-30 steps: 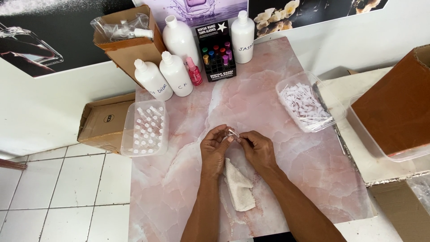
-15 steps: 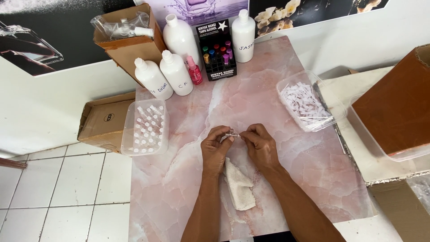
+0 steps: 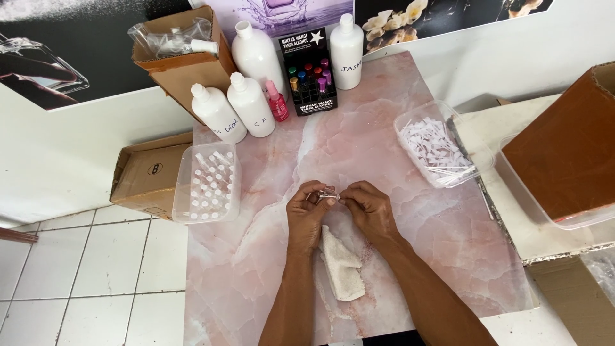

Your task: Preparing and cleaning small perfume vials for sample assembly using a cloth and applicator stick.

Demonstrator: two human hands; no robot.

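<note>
Head view: vial (image 3: 328,192) between both hands' fingers (image 3: 318,200).

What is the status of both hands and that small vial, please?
Both hands closed on small clear vial, left hand gripping, right hand pinching its end. White cloth lies beneath the wrists. Nothing in the way.

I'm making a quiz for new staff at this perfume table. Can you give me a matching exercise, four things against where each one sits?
Things:
1. small clear glass vial
2. folded white cloth
3. clear plastic tub of white paper strips
4. clear plastic box of small white-capped vials

Places:
A. at the left edge of the pink marble tabletop
B. on the right side of the tabletop
C. pinched between the left hand and the right hand
D. on the tabletop under the wrists

Pairs: 1-C, 2-D, 3-B, 4-A
</note>
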